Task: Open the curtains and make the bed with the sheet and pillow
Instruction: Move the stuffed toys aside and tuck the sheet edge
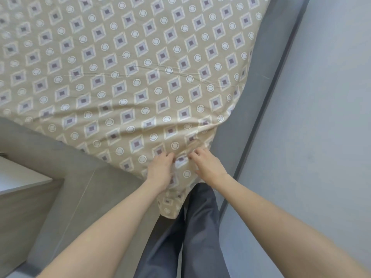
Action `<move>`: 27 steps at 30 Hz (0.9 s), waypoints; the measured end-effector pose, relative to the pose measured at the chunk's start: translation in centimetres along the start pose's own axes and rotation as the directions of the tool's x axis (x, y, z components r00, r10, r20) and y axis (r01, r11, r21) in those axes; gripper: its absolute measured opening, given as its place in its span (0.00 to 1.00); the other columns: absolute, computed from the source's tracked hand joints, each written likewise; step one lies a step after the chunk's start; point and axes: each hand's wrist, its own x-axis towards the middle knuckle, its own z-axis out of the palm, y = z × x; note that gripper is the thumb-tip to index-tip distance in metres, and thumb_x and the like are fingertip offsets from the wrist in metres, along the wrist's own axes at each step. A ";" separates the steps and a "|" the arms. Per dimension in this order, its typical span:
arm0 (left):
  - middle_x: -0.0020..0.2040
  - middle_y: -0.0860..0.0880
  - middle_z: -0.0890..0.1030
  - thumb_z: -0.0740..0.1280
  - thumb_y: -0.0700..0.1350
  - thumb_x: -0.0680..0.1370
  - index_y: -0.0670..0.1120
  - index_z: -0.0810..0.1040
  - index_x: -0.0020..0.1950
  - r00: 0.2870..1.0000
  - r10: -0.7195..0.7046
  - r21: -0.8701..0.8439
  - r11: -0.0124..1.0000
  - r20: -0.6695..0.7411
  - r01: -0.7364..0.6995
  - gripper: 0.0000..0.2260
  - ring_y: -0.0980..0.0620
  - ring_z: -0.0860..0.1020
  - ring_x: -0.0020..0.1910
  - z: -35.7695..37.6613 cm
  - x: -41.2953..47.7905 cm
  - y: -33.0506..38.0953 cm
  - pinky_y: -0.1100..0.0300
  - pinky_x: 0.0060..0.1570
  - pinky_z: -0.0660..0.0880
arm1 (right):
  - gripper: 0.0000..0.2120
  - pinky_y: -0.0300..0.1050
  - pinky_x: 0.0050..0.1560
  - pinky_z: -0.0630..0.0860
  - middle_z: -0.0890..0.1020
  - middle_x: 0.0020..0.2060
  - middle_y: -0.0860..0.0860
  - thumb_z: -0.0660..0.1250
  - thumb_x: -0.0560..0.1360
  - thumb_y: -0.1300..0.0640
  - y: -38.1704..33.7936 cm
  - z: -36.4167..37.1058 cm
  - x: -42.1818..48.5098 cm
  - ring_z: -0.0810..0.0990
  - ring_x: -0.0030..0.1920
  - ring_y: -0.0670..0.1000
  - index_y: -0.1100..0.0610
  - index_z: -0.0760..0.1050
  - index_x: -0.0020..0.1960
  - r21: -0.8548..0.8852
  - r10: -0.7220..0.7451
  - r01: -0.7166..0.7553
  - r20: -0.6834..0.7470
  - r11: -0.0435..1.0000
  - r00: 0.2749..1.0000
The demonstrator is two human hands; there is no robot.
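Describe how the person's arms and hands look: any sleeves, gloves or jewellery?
The left arm and right arm are bare, with no sleeve in view. The left hand and right hand wear no gloves; no ring, watch or bracelet shows.

A grey padded bed carries a beige fabric sheet patterned with diamonds and circles, spread nearly flat, its near corner bunched and overhanging.

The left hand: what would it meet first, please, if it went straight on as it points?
The sheet: the left hand pinches its bunched corner, and ahead lies only more sheet; the right hand seems just aside.
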 end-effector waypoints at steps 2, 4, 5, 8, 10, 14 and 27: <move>0.51 0.48 0.77 0.66 0.35 0.74 0.47 0.75 0.54 0.999 0.022 0.037 0.999 -0.050 -0.020 0.12 0.47 0.76 0.50 0.7 0.3 -0.5 0.57 0.41 0.70 | 0.14 0.47 0.42 0.75 0.72 0.55 0.53 0.67 0.73 0.67 -0.1 0.2 0.4 0.69 0.59 0.54 0.59 0.72 0.57 -0.046 -0.011 0.010 -0.029 0.999 1.000; 0.47 0.48 0.79 0.68 0.36 0.73 0.46 0.78 0.49 0.998 0.039 0.077 0.996 -0.055 -0.035 0.08 0.47 0.78 0.48 1.3 0.7 -0.8 0.56 0.41 0.71 | 0.08 0.45 0.39 0.70 0.73 0.53 0.54 0.65 0.75 0.65 -0.2 0.1 0.8 0.69 0.58 0.54 0.60 0.74 0.54 -0.097 -0.038 0.036 -0.022 0.995 0.999; 0.46 0.47 0.79 0.70 0.36 0.72 0.46 0.79 0.47 0.997 0.052 0.098 0.994 -0.054 -0.046 0.08 0.46 0.78 0.47 1.5 0.8 -0.9 0.56 0.42 0.72 | 0.06 0.44 0.39 0.68 0.74 0.53 0.54 0.65 0.75 0.65 -0.3 0.1 0.9 0.69 0.59 0.54 0.61 0.75 0.52 -0.119 -0.044 0.042 -0.013 0.992 0.999; 0.47 0.47 0.79 0.68 0.35 0.71 0.47 0.80 0.45 0.998 0.047 0.072 0.996 -0.032 -0.045 0.08 0.45 0.78 0.48 1.5 0.9 -0.9 0.56 0.44 0.72 | 0.07 0.44 0.41 0.67 0.75 0.52 0.55 0.64 0.76 0.67 -0.6 -0.1 1.0 0.72 0.58 0.55 0.62 0.76 0.53 -0.180 -0.051 0.052 0.011 0.982 0.999; 0.48 0.47 0.80 0.66 0.34 0.72 0.49 0.79 0.44 0.999 0.030 -0.014 0.999 0.028 -0.030 0.09 0.45 0.79 0.49 1.1 0.8 -1.1 0.58 0.44 0.71 | 0.08 0.46 0.42 0.69 0.77 0.52 0.55 0.63 0.75 0.68 -0.7 -0.1 0.5 0.75 0.55 0.55 0.62 0.76 0.53 -0.237 -0.099 0.112 0.068 0.965 0.993; 0.48 0.48 0.80 0.65 0.34 0.72 0.51 0.74 0.41 0.987 0.066 -0.056 0.997 0.145 -0.059 0.11 0.44 0.79 0.48 0.8 0.2 -1.9 0.56 0.44 0.72 | 0.09 0.45 0.44 0.71 0.78 0.51 0.57 0.61 0.74 0.69 -1.1 -0.2 -0.6 0.76 0.53 0.55 0.62 0.77 0.51 -0.294 -0.154 0.193 0.151 0.936 0.977; 0.50 0.46 0.75 0.63 0.36 0.75 0.44 0.72 0.51 0.988 0.145 0.047 0.989 -0.052 -0.143 0.07 0.45 0.73 0.54 3.1 -1.7 -1.1 0.57 0.44 0.67 | 0.07 0.46 0.37 0.64 0.73 0.36 0.54 0.63 0.72 0.66 -1.3 2.7 -1.7 0.72 0.41 0.58 0.58 0.66 0.43 -0.080 0.162 -0.159 0.028 0.984 0.986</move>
